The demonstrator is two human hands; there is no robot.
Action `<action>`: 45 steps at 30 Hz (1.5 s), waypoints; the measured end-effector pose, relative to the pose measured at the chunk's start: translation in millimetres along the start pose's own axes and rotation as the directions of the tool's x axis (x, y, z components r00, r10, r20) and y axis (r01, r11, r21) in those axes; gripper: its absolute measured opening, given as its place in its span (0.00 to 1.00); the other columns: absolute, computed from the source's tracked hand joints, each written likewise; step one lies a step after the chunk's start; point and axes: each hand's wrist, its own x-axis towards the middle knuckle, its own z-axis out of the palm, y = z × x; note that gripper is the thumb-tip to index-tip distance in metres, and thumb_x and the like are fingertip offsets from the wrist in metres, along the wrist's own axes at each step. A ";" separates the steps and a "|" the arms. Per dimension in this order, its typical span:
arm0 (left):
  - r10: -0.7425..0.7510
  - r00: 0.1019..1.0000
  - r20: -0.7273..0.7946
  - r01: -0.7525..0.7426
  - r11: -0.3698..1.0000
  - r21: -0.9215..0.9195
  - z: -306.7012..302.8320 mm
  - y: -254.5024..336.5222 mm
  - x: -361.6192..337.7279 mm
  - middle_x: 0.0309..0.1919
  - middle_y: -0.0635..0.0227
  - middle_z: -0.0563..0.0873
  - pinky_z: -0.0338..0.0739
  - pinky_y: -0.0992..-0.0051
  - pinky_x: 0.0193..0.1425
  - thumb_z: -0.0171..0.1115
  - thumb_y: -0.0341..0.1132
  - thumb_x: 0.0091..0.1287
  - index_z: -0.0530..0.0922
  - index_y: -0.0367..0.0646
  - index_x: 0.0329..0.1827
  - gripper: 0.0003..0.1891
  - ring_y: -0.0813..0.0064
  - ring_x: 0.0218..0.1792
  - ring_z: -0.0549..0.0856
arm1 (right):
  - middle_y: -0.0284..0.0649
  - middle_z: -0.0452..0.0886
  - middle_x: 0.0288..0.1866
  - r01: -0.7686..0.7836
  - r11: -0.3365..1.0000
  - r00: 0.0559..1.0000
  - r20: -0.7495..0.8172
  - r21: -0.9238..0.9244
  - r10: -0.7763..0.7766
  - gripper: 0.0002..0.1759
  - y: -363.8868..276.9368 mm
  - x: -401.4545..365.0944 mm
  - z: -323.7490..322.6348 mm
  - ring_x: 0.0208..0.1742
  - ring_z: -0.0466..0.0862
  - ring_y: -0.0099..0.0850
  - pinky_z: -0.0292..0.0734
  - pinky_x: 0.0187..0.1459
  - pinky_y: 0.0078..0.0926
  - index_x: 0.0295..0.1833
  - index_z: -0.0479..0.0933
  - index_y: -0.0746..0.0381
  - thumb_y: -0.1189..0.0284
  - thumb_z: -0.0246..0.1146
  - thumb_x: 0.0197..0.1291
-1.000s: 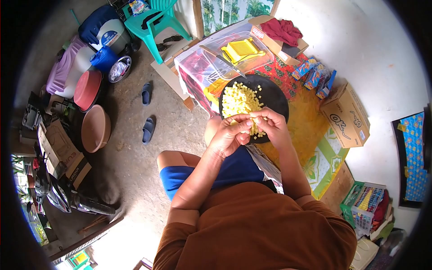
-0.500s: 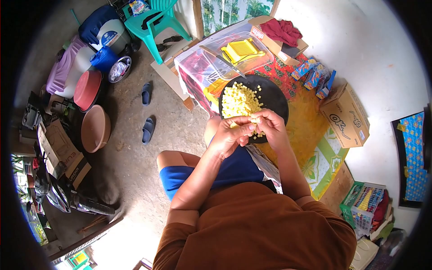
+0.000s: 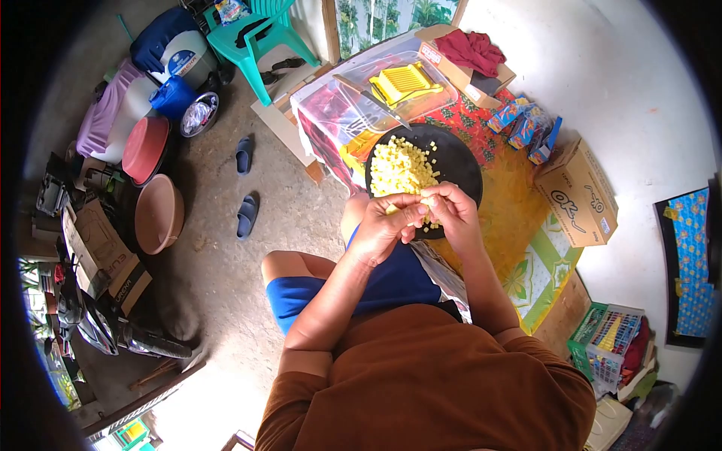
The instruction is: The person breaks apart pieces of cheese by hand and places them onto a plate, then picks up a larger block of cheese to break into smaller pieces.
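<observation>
A round black tray (image 3: 460,169) holds a heap of small pale yellow cubes (image 3: 400,167), with a few scattered on its right side. Over the tray's near edge, my left hand (image 3: 386,225) is closed, with a bit of pale yellow showing between its fingers. Touching it at the fingertips is my right hand (image 3: 450,212), its fingers pinched on something too small to make out. Both hands hide the near part of the heap.
Behind the tray lie a knife (image 3: 372,101) and a yellow slotted rack (image 3: 404,84) on a clear plastic container. A cardboard box (image 3: 577,197) stands right. Slippers (image 3: 245,218) and basins (image 3: 159,216) are on the floor at left.
The right hand's fingertips have shifted very slightly against the left hand's. Otherwise the hands, tray and cubes look the same.
</observation>
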 end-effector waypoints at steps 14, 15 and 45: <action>-0.038 0.995 -0.089 0.025 0.989 -0.144 -4.7 1.1 4.2 0.22 0.74 0.77 0.64 0.82 0.21 0.66 0.32 0.64 0.81 0.38 0.41 0.08 0.85 0.18 0.69 | 0.33 0.76 0.43 -0.334 0.732 0.935 0.114 0.594 0.334 0.22 -3.8 2.0 -2.2 0.41 0.74 0.20 0.72 0.42 0.23 0.62 0.70 0.65 0.60 0.48 0.74; -0.046 0.994 -0.097 0.030 0.987 -0.157 -6.3 1.3 4.4 0.22 0.74 0.77 0.64 0.82 0.21 0.66 0.32 0.64 0.81 0.38 0.41 0.08 0.85 0.18 0.68 | 0.35 0.76 0.46 -0.339 0.715 0.933 0.120 0.611 0.340 0.23 -3.9 2.2 -3.2 0.44 0.75 0.22 0.73 0.45 0.25 0.63 0.69 0.65 0.59 0.47 0.74; -0.065 0.989 -0.131 0.051 0.992 -0.113 -15.8 -4.8 11.4 0.22 0.75 0.77 0.63 0.84 0.20 0.69 0.34 0.63 0.80 0.40 0.44 0.10 0.86 0.17 0.69 | 0.44 0.80 0.56 -0.272 0.934 0.957 -0.035 0.232 0.287 0.18 -1.2 1.2 -15.6 0.52 0.82 0.29 0.78 0.53 0.24 0.59 0.73 0.67 0.79 0.60 0.64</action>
